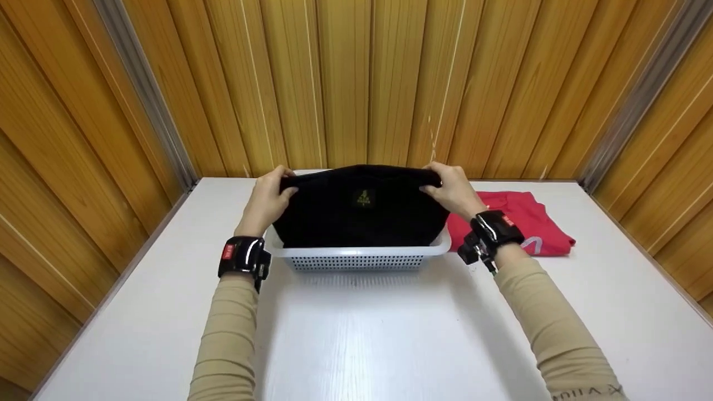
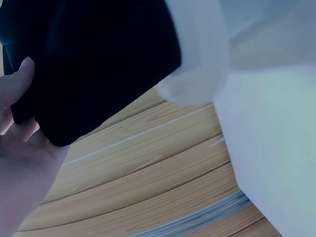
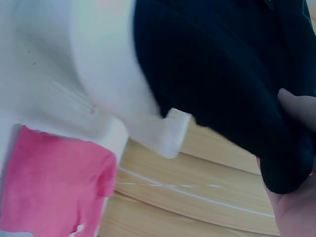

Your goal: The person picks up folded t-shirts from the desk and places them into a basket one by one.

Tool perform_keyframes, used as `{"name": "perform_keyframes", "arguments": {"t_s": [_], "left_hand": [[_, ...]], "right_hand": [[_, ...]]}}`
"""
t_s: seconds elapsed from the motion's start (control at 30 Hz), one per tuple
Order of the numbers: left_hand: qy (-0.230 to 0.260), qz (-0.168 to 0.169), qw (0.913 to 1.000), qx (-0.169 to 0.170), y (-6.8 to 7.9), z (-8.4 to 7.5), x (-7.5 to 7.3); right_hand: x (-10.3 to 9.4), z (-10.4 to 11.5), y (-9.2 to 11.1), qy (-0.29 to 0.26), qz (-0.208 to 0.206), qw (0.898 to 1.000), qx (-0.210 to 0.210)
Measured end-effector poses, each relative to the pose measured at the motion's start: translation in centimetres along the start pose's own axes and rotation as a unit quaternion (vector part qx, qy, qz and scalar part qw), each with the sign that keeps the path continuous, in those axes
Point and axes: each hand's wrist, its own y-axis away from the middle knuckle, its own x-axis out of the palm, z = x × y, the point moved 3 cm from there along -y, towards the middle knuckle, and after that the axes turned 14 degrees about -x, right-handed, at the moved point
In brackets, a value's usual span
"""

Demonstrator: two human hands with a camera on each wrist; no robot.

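A black folded cloth (image 1: 356,223) with a small yellow emblem is held up between both hands, over a light grey plastic basket (image 1: 356,262) with perforated sides. My left hand (image 1: 268,200) pinches its upper left corner, thumb in front and fingers behind. At the upper right corner my right hand (image 1: 452,189) grips it the same way. The lower part of the cloth (image 2: 108,59) hangs inside the basket's rim and hides most of its inside. In the right wrist view, the thumb lies on the cloth (image 3: 212,74) near its rounded edge.
A red folded garment (image 1: 518,223) with white marks lies on the white table (image 1: 356,334), right of the basket and partly behind my right wrist. Wood-patterned panels (image 1: 345,83) stand behind the table and along both sides.
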Motion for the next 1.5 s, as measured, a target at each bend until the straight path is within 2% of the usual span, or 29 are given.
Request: {"name": "perform_keyframes", "arguments": {"t_s": [0.2, 0.43, 0.7, 0.83, 1.13, 1.27, 1.37, 1.5], "left_hand": [[-0.018, -0.028, 0.999, -0.028, -1.2, 0.4, 1.7], [-0.054, -0.066, 0.9963, -0.011, -1.3, 0.7, 2.7], [-0.103, -0.024, 0.9935, -0.042, -0.9, 1.6, 3.4], [-0.106, -0.011, 0.9935, -0.041, -0.7, 1.6, 3.7], [-0.089, -0.012, 0.9958, -0.018, 0.1, 0.4, 4.7], [-0.094, -0.012, 0.9954, 0.008, 0.9, -0.3, 5.7], [-0.099, -0.008, 0.9945, 0.031, 1.5, -1.2, 6.6], [-0.103, -0.007, 0.9927, 0.063, 2.7, -2.7, 7.7]], "right_hand": [[1.5, -1.2, -0.3, 0.024, 0.02, 0.999, 0.017], [2.3, -1.9, -0.3, 0.025, 0.03, 0.998, 0.043], [2.5, -2.4, 0.3, 0.016, 0.043, 0.998, 0.045], [2.5, -2.7, 0.6, 0.015, 0.041, 0.998, 0.049], [1.1, -3.9, 1.8, -0.005, -0.022, 1.0, 0.023], [0.1, -5.2, 2.9, -0.019, -0.037, 0.999, 0.035], [-0.5, -6.7, 4.2, -0.023, -0.033, 0.998, 0.056], [-1.1, -8.8, 6.4, -0.006, -0.003, 0.995, 0.097]]}}
